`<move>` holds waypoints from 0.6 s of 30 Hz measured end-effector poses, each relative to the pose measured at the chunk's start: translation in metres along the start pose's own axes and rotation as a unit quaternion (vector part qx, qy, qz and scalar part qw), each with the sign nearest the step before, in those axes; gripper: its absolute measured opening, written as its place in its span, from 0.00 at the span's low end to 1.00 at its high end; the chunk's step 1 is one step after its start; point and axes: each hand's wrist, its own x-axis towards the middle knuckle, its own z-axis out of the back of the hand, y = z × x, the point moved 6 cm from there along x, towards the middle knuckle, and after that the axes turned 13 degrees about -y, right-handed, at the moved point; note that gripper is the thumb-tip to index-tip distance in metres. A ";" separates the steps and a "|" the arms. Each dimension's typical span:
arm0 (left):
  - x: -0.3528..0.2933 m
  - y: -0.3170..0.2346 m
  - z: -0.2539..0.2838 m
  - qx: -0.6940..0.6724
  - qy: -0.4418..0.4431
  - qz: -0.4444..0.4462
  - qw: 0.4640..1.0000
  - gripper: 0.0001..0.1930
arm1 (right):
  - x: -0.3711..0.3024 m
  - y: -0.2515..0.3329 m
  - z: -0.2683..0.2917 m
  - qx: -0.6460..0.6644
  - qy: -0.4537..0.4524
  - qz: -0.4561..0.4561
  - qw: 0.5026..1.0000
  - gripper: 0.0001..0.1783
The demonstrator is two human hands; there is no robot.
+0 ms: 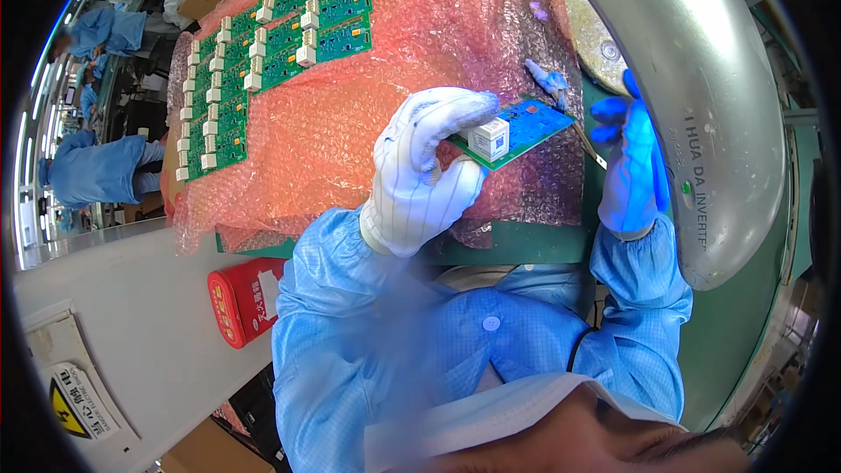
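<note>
My left hand (420,166), in a white glove, grips a green circuit board (534,127) at its left end, thumb and forefinger around the edge beside a white block-shaped connector (489,138). The board is held slightly tilted above the bubble wrap, its right part lit blue. My right hand (629,158), also gloved and tinted blue by the light, is just right of the board with curled fingers. A thin metal tool (594,151) runs from that hand toward the board's right corner; its kind is unclear and the grip is partly hidden.
Rows of similar boards (280,48) lie on pink bubble wrap (324,131) at the far left. A large grey lamp housing (701,96) hangs close on the right. Behind my hands are a crumpled cloth (547,79) and a round stained disc (591,31). A red box (241,302) stands left.
</note>
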 end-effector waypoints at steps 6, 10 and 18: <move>0.000 -0.007 0.005 -0.003 -0.073 -0.015 0.997 0.27 | -0.009 0.012 -0.025 -0.041 0.149 -0.080 0.985 0.18; 0.002 -0.017 0.005 0.011 -0.024 -0.041 0.999 0.30 | -0.015 0.015 -0.030 0.045 0.182 -0.078 0.979 0.17; 0.009 -0.024 0.006 0.021 -0.097 -0.060 0.993 0.21 | -0.013 0.010 -0.033 0.129 0.204 -0.091 0.966 0.19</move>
